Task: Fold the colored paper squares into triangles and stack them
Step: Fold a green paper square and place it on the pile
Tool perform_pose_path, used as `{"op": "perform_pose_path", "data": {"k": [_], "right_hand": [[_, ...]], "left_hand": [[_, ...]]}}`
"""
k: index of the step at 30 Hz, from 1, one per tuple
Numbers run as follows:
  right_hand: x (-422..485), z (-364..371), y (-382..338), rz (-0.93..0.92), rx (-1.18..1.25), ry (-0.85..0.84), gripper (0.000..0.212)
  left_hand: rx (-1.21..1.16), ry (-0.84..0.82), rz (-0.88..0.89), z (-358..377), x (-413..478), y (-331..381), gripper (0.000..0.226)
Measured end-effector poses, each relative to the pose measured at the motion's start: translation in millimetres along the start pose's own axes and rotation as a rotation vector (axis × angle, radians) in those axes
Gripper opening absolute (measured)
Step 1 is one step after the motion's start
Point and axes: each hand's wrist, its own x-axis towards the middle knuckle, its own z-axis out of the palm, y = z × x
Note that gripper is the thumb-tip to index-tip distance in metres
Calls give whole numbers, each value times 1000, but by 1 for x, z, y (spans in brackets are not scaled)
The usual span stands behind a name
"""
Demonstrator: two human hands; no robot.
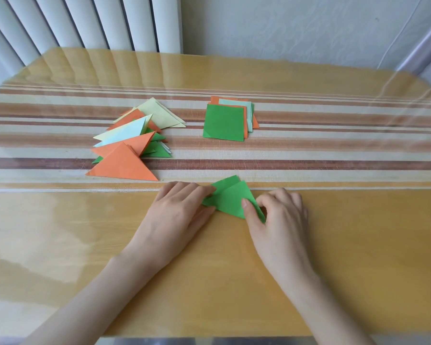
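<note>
table | striped runner | folded triangles | paper squares | green paper

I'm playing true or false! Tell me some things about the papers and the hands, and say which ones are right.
1. The left hand and right hand both touch the green paper. True.
2. The square stack has orange on top. False: green is on top.
3. The triangle pile lies left of the square stack. True.
4. The closest triangle in the pile is yellow. False: the nearest triangle is orange.
</note>
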Motion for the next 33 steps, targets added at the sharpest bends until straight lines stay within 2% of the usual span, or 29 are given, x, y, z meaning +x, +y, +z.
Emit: {"op": "perform_pose_path", "data": {"k": [3, 8, 15, 19, 22, 24, 26, 28, 30, 33], "right_hand": [[0, 5, -2, 2, -116, 7, 26], [0, 5, -4, -22, -177, 2, 27], [2, 6, -4, -39, -180, 14, 27], [17, 7, 0, -167, -142, -9, 26], [21, 6, 2, -126, -175, 15, 25], [15, 2, -1, -170, -172, 16, 29], [7, -2, -4, -359, -134, -54, 34], [0, -4, -2, -515, -123, -142, 51], [-3, -7, 4, -528, -140, -186, 62], [-2, -14, 14, -476, -181, -201, 64]], "left_hand": [[21, 5, 42, -1, -3, 3, 29], [65, -38, 98, -2, -4, 1, 31], [135, -78, 89, -4, -7, 5, 34], [180, -78, 85, -6, -11, 10, 36], [169, -68, 71, -7, -13, 13, 38], [164, -62, 70, -9, -13, 13, 38], [175, -56, 73, -9, -13, 13, 38], [189, -53, 83, -8, -12, 13, 37], [199, -47, 92, -7, -13, 12, 36], [216, -37, 96, -8, -13, 11, 37]]}}
